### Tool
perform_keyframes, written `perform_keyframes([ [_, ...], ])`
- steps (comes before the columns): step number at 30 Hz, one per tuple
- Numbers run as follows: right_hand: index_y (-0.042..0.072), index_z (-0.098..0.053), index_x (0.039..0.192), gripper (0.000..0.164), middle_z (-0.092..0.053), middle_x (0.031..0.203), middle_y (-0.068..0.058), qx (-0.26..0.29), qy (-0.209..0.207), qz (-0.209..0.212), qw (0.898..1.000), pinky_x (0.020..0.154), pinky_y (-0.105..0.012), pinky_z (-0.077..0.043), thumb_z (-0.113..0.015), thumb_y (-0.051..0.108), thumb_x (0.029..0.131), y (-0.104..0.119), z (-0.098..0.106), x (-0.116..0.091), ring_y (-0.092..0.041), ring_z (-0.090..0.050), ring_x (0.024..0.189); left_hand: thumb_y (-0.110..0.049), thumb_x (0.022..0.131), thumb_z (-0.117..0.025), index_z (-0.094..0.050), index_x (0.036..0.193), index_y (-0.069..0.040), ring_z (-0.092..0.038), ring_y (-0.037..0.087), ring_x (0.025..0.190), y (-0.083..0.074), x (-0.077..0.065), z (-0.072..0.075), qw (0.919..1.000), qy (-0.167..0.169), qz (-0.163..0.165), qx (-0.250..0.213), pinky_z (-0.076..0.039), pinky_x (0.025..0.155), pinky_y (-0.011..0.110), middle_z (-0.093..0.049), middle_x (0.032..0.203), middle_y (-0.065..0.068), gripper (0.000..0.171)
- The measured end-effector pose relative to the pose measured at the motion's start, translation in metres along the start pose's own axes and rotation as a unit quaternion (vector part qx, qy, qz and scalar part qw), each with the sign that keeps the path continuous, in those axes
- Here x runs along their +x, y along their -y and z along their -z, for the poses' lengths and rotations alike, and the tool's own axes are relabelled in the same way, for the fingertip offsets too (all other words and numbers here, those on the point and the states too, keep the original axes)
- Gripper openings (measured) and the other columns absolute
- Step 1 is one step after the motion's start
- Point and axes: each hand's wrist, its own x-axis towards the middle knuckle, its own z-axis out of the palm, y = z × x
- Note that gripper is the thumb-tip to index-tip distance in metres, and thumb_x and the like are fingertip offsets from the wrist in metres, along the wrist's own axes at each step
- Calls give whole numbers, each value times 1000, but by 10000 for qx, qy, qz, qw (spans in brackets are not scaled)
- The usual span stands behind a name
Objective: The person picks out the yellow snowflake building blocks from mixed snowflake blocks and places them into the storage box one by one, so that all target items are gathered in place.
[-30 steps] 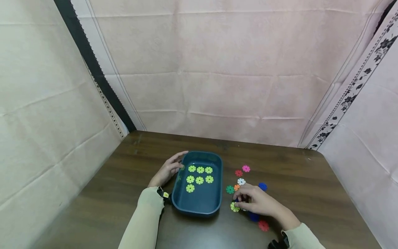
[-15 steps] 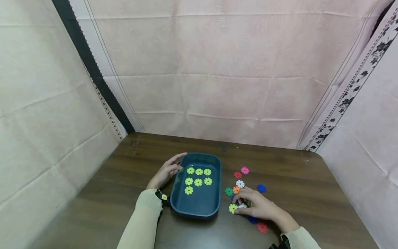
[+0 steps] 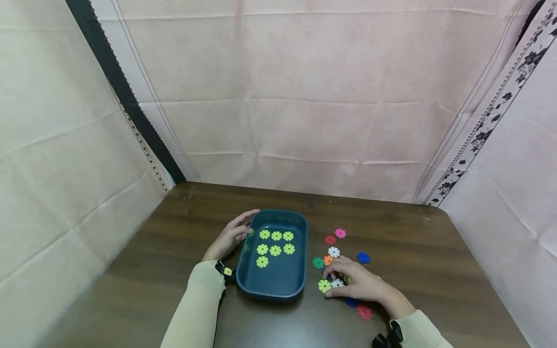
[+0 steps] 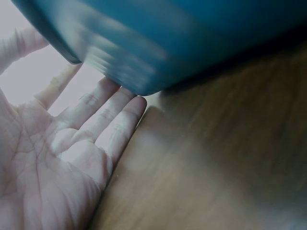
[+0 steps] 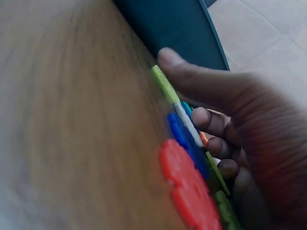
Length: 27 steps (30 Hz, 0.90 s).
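In the head view my left hand (image 3: 227, 239) rests against the left side of a dark teal tray (image 3: 249, 278). The left wrist view shows its fingers extended, fingertips touching the tray's underside edge. To the right of the tray, my right hand (image 3: 353, 279) is low over loose flower-shaped discs. Its thumb and index finger pinch a yellow-green flower disc (image 3: 324, 285) at the edges, which still lies at table level. Beside that disc, under the palm, is a white flower disc (image 3: 337, 284). Similar yellow-green discs (image 3: 275, 250) lie in rows inside the tray.
Around the right hand lie a green disc (image 3: 318, 262), an orange disc (image 3: 328, 260), a white disc (image 3: 333, 252), a pink disc (image 3: 340, 233), blue discs (image 3: 363, 257) and red discs (image 3: 364, 312). Pale cloth (image 3: 283, 121) hangs behind the brown table (image 3: 374, 217).
My right thumb and index finger have spread to the edges of the yellow-green disc. The left hand stays at the tray. The head view has shifted slightly.
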Motion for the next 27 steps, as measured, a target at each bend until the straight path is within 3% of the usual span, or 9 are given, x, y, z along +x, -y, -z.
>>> perform_keyframes([
  [10, 26, -67, 108, 28, -59, 96, 10, -93, -21, -211, 9997, 78, -29, -44, -79, 37, 86, -2, 10, 13, -10, -49, 93, -12, 100, -52, -48, 150, -29, -46, 30, 134, -15, 10, 6, 9997, -110, -102, 201, -46, 101, 34, -33, 160, -4, 53],
  [20, 27, -66, 110, 27, -61, 98, 8, 253, 235, -372, 9987, 82, -29, -45, -78, 35, 87, 0, -3, -2, -11, -50, 95, -9, 100, -51, -46, 151, -27, -50, 33, 129, 3, -4, -1, 9998, -36, 177, 57, -46, 101, 37, -36, 157, 2, 55],
  [27, 27, -66, 111, 27, -61, 101, 10, 279, 113, -297, 9991, 84, -32, -45, -78, 33, 88, 1, -2, -2, -11, -50, 97, -10, 99, -51, -47, 150, -26, -50, 33, 128, 2, -4, -3, 9999, -119, 15, 50, -47, 99, 35, -36, 157, 1, 54],
])
